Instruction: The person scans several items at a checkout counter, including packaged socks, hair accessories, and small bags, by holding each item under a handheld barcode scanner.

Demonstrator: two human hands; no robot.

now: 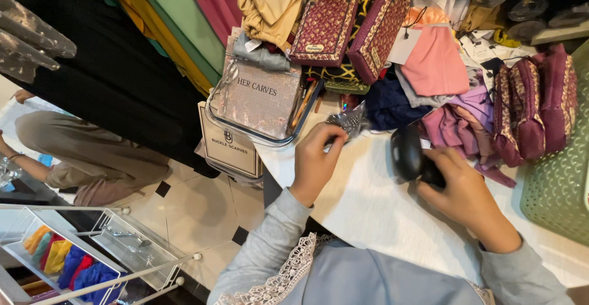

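Two hands work: my left hand [316, 158] pinches a crinkly silver packet [348, 121] steady while my right hand [463, 188] grips a black handheld scanner [408, 153] aimed toward it.

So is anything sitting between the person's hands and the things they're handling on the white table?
Nothing visible. The left hand already pinches the small silvery packet at the table's edge, and the right hand grips the black handheld device. Between the two hands there is only bare tabletop; the piled fabrics lie beyond.

Cream box [230, 144] (floor-side), clear packet [261, 96], white tag [405, 46]
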